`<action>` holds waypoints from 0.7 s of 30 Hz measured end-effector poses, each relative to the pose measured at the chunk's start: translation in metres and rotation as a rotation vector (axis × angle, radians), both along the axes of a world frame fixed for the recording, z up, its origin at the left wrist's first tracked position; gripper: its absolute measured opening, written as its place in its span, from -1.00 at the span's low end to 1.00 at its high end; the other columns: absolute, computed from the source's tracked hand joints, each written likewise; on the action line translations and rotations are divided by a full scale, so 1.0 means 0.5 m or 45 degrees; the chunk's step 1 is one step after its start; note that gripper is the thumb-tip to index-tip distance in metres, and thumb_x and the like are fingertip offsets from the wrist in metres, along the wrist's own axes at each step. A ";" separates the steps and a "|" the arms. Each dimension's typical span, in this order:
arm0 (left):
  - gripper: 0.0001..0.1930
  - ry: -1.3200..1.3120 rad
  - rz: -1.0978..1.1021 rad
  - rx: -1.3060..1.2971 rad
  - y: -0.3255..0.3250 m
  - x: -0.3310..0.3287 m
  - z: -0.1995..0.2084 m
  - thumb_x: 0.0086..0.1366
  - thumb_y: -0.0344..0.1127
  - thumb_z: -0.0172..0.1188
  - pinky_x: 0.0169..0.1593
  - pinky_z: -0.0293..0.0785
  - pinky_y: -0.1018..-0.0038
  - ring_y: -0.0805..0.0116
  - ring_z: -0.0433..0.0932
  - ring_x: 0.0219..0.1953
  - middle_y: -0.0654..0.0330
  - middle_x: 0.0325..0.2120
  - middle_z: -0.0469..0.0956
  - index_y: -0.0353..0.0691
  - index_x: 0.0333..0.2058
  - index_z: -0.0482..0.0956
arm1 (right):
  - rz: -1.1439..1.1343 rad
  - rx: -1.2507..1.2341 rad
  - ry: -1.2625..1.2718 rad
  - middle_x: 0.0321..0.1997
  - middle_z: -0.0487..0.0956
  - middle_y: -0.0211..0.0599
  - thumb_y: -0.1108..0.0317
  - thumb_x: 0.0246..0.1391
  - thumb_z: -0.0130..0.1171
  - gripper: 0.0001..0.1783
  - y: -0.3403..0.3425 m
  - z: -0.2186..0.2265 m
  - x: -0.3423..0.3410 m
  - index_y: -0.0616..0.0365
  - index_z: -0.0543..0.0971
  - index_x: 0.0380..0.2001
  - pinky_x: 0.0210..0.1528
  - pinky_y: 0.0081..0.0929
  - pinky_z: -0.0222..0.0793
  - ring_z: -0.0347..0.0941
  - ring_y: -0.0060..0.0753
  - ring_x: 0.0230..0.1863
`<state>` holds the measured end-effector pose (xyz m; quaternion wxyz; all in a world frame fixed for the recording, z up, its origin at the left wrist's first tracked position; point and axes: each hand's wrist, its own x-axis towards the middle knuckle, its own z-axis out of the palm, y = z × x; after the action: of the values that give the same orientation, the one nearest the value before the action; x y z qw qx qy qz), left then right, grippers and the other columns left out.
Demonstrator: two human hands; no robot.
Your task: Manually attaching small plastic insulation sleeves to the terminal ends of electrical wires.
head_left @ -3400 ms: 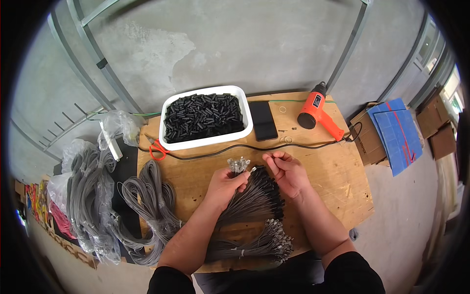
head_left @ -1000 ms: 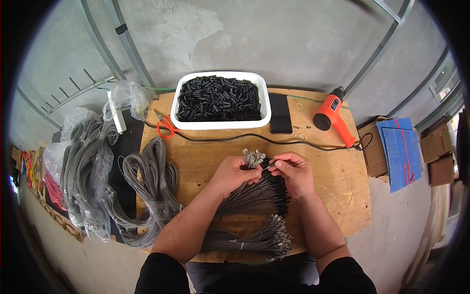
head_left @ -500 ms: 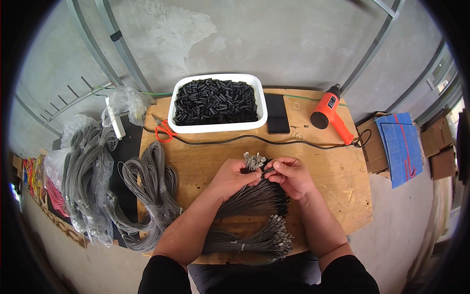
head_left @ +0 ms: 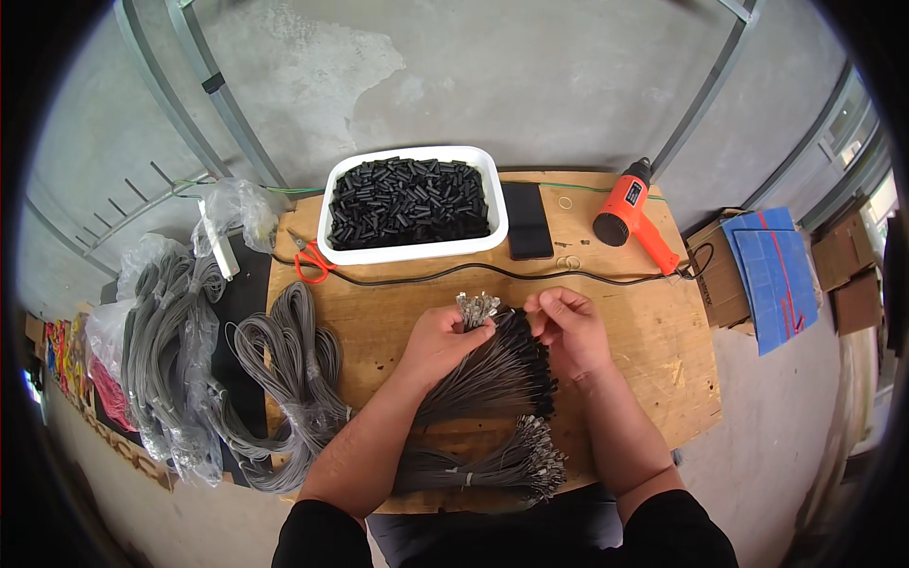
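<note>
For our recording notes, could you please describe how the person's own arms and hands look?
The left hand and right hand are ungloved, with no accessories visible. The forearms are bare up to plain black sleeves.

Light is soft, glaring at the far right; fisheye edges bend into black.

from here, the left hand (head_left: 443, 346) hides part of the clear-tipped wires (head_left: 477, 308) it grips; i can't tell whether the right hand (head_left: 573, 333) pinches anything. the label (head_left: 633, 193) on the heat gun (head_left: 617, 214) is unreadably small. 2 black sleeves (head_left: 324, 536) are cut off below.
</note>
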<state>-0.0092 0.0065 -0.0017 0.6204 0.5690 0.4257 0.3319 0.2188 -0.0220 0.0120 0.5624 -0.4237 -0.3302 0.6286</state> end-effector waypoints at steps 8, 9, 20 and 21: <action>-0.86 -0.054 0.081 0.045 0.002 0.001 -0.013 0.35 -0.46 0.28 -0.19 0.48 0.60 0.57 0.54 -0.33 0.30 -0.33 0.64 -0.35 -0.15 0.66 | -0.126 0.018 -0.018 -0.39 0.63 -0.48 0.30 0.36 0.16 -0.80 0.005 -0.013 0.008 0.17 0.65 -0.29 -0.54 -0.72 0.21 0.37 -0.74 -0.55; -0.85 -0.066 0.074 0.025 0.001 0.000 -0.013 0.36 -0.46 0.27 -0.19 0.50 0.59 0.55 0.55 -0.33 0.28 -0.33 0.64 -0.36 -0.14 0.65 | -0.123 0.020 -0.024 -0.36 0.64 -0.46 0.31 0.35 0.17 -0.82 0.005 -0.014 0.008 0.16 0.65 -0.28 -0.52 -0.71 0.23 0.39 -0.72 -0.53; -0.76 -0.330 0.055 -0.376 0.004 0.002 -0.026 0.50 -0.34 0.11 -0.21 0.60 0.48 0.39 0.65 -0.30 0.12 -0.26 0.67 -0.35 0.00 0.60 | 0.031 0.622 -1.001 -0.25 0.63 -0.36 0.56 0.18 0.23 -0.75 0.122 0.114 -0.064 0.28 0.62 -0.06 -0.14 -0.56 0.49 0.54 -0.58 -0.23; -0.75 -0.321 0.065 -0.389 0.007 0.002 -0.027 0.50 -0.33 0.11 -0.19 0.60 0.46 0.37 0.65 -0.28 0.10 -0.24 0.67 -0.36 0.00 0.59 | 0.095 0.798 -1.134 -0.21 0.65 -0.34 0.56 0.17 0.24 -0.75 0.159 0.132 -0.075 0.27 0.62 -0.06 -0.09 -0.55 0.50 0.57 -0.55 -0.19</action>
<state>-0.0080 0.0102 -0.0150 0.7392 0.4111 0.4045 0.3477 0.1812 0.0577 0.0780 0.4448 -0.4493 -0.7227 0.2793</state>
